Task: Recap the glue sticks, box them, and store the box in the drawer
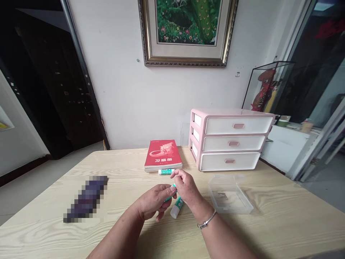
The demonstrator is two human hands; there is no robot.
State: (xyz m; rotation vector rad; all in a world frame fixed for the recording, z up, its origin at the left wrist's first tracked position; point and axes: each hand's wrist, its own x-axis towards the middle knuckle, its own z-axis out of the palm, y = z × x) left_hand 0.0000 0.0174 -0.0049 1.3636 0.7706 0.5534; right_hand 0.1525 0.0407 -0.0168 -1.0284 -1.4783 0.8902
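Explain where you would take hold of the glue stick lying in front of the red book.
Grip the glue stick mid-barrel from above: it lies flat, lengthwise along the red book's front edge, so its top and near side look freest.

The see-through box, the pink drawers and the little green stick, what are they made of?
The see-through box looks like clear, glossy plastic: the table grain shows through it. The pink drawers seem smooth moulded plastic, with rounded corners and a soft sheen. The little green stick, gripped by the left hand and right hand, is probably plastic too, though mostly hidden.
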